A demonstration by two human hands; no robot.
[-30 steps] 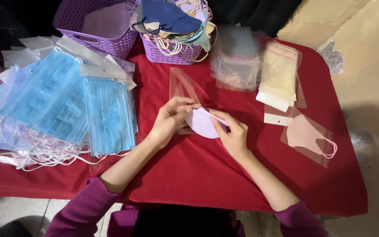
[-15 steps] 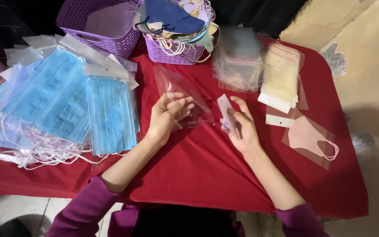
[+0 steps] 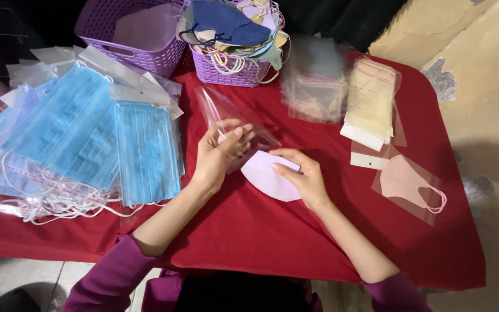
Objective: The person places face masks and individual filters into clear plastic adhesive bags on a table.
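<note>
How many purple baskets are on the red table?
2. One woven purple plastic basket stands at the back left, behind the blue masks; a second, smaller purple basket, heaped with coloured masks, stands just right of it. None seems hidden.

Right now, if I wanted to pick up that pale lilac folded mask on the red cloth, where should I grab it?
Probably by its curved lower edge, coming from the near side. The lilac mask lies flat on the red tablecloth, and the right hand already covers its upper right part, while the left hand holds the clear bag at its top. The bottom curve is free.
</note>
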